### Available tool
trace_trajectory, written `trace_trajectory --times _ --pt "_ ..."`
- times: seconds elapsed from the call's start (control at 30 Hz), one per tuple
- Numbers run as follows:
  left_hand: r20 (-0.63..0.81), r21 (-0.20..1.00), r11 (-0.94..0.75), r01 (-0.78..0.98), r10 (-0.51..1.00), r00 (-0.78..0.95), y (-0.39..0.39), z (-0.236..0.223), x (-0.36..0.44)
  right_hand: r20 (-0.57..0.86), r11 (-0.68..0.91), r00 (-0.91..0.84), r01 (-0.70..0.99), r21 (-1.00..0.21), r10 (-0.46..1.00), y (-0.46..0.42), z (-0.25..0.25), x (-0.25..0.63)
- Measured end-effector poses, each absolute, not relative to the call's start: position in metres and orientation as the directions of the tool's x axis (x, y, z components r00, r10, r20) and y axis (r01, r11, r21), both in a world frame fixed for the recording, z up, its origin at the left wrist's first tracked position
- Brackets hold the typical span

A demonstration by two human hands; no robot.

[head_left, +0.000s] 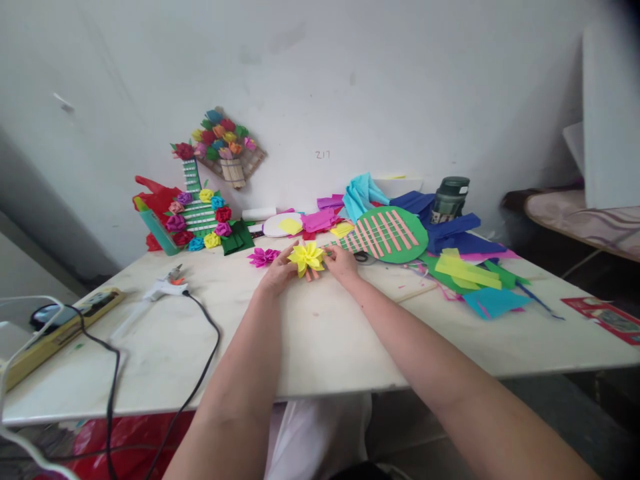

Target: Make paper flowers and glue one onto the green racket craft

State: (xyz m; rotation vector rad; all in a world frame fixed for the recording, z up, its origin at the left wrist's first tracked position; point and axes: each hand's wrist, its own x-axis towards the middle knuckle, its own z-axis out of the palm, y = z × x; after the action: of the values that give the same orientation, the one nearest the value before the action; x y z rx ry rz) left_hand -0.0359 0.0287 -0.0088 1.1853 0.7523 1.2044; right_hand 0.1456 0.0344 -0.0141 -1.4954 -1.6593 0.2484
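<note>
A yellow paper flower [307,258] sits between my two hands, over the narrow end of a green cardboard piece [417,230] laid with pink strips. My left hand [281,272] is closed at the flower's left petals. From the other side, my right hand [343,264] pinches at its right edge; the fingertips partly hide behind the petals. Pink strip ends stick out below the flower. Just left of my left hand lies a magenta paper flower [263,257].
A white glue gun [167,287] with a black cord lies left, near a power strip [65,333]. A flower-covered green model [203,217] stands at the back left. Coloured paper sheets [465,270] and a dark bottle [450,199] are on the right.
</note>
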Motion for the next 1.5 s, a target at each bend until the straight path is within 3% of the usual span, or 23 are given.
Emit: trace_trajectory --times 0.13,0.33,0.63,0.8,0.93,1.17,1.5 --pt "0.149 0.953 -0.076 -0.292 0.96 0.237 0.031 -0.012 -0.037 0.4 0.178 0.117 0.758 -0.627 0.909 0.033 -0.012 0.145" --pt "0.157 0.964 -0.101 -0.245 0.962 0.223 0.035 -0.016 -0.038 0.357 0.176 0.096 0.733 -0.657 0.929 0.036 -0.013 0.142" --pt "0.227 0.972 -0.221 -0.075 0.97 0.083 0.037 -0.008 -0.045 0.514 0.306 0.099 0.703 -0.642 0.852 0.032 -0.01 0.141" --pt "0.303 0.953 -0.302 -0.032 0.953 0.013 0.041 -0.01 -0.046 0.437 0.358 0.132 0.394 -0.847 0.89 0.04 -0.015 0.137" --pt "0.338 0.941 -0.338 -0.03 0.941 0.009 0.043 -0.01 -0.046 0.283 0.271 0.112 0.117 -0.956 0.952 0.04 -0.014 0.134" --pt "0.38 0.922 -0.373 -0.107 0.923 0.06 0.038 0.001 -0.038 0.228 0.24 0.129 -0.084 -0.967 0.965 0.04 -0.011 0.136" --pt "0.375 0.92 -0.349 -0.178 0.917 0.14 0.026 0.012 -0.016 0.169 0.164 0.006 -0.267 -0.95 0.986 0.036 -0.008 0.137"
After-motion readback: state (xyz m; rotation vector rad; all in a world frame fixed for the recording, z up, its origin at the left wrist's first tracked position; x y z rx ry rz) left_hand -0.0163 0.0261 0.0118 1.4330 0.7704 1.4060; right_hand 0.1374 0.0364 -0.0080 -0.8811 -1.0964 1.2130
